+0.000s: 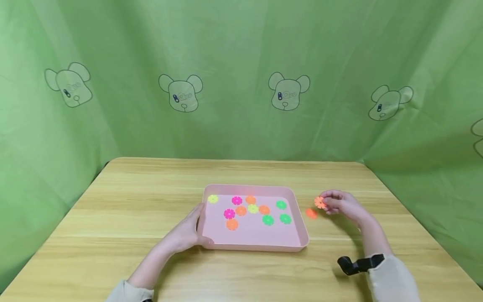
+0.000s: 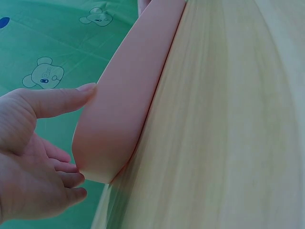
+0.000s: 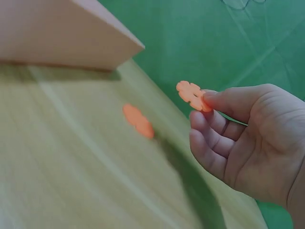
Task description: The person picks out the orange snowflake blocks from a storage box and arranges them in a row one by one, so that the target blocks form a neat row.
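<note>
Pinching a flat, notched orange disc (image 3: 190,95) by its edge, the right hand (image 1: 341,205) hovers beside the tray (image 1: 298,218).
Left hand (image 1: 188,233), fingers loosely extended, touches the smooth pink plastic wall; another disc (image 1: 311,213) lies on wood-grain table (image 1: 124,201).

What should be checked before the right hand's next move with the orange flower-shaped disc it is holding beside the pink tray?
1. Grip on the orange flower-shaped plastic disc: right hand pinches it by the edge, above the wooden table. Ok.
2. Shallow pink plastic tray steadied: left hand rests at its left rim, thumb on the wall. Ok.
3. Bare tray floor for another piece: free along the front. Ok.
4. Second orange disc lies flat on the table, outside the tray. Not ok.
5. Whether the ten coloured discs in the tray overlap: cannot tell.
</note>
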Available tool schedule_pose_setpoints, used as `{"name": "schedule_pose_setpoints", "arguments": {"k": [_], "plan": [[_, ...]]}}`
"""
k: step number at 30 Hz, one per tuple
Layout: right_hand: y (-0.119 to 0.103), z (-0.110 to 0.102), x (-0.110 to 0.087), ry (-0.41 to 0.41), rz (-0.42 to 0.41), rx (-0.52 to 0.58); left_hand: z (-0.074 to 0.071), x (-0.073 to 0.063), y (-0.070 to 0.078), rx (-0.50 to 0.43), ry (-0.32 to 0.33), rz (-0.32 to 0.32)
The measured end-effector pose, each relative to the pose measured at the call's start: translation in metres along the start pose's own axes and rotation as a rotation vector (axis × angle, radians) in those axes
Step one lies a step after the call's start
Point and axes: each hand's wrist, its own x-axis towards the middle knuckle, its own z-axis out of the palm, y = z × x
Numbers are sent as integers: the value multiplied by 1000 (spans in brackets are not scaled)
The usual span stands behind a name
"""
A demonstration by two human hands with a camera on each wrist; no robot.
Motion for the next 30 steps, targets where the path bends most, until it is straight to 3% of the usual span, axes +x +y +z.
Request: {"name": "schedule_pose_setpoints", "arguments": {"k": [15, 26, 30], "plan": [[23, -7, -6, 57, 66, -107, 1, 0, -1, 4, 4, 7], [20, -1, -6, 73, 105, -326, 0, -1, 0, -6, 0, 6], [19, 1, -4, 64, 102, -355, 0, 0, 0, -3, -2, 8]]}}
